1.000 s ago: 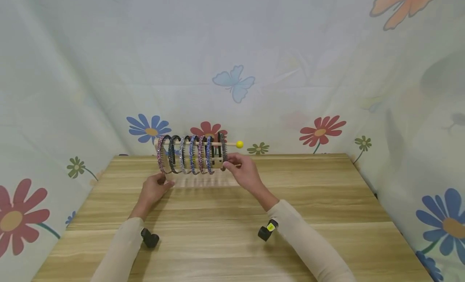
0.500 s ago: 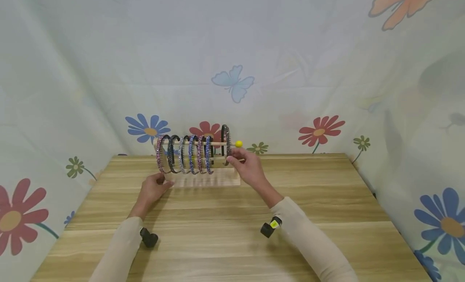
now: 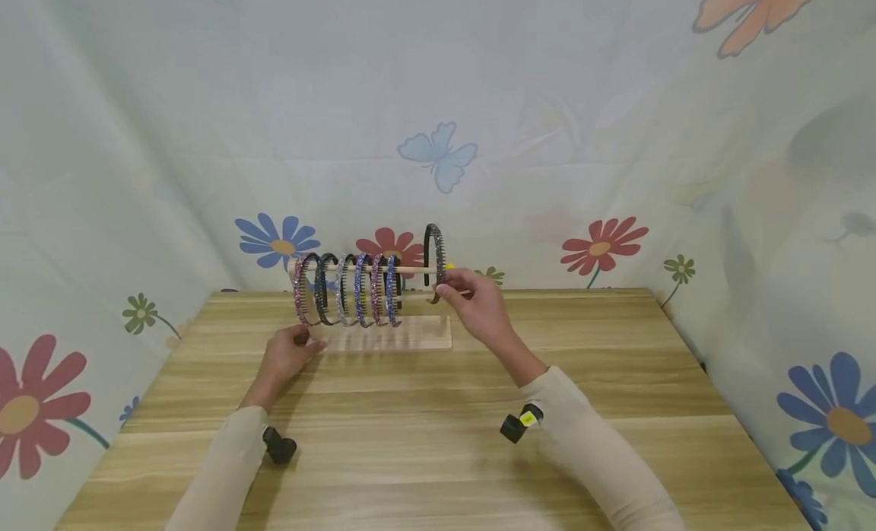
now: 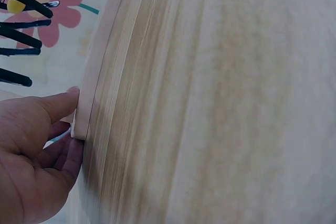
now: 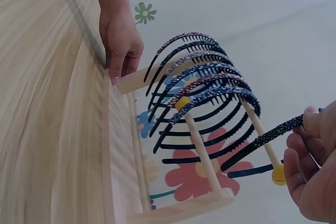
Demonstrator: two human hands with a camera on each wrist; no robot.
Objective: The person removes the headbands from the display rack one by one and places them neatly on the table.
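Observation:
A wooden headband stand [image 3: 438,339] stands at the back of the table, with several glittery toothed headbands [image 3: 361,291] in pink, dark, silver and blue hung along its rods. My left hand [image 3: 286,356] grips the left end of the base; the left wrist view has thumb and fingers on either side of the base corner [image 4: 81,124]. Between thumb and fingers, my right hand [image 3: 487,310] pinches one side of a dark grey glittery headband [image 3: 440,248]. This headband is apart from the others, around the upper rod's end beside the yellow ball [image 5: 279,174].
Pale wood-grain table [image 3: 411,440] extends in front of the stand and to both sides. A curtain [image 3: 547,181] with printed flowers and butterflies hangs right behind the table edge. The lower rod also ends in a yellow ball [image 5: 182,103].
My right hand has moved up and to the right, bringing the dark grey headband along the upper rod to its yellow-ball end. The left hand and the stand have stayed put.

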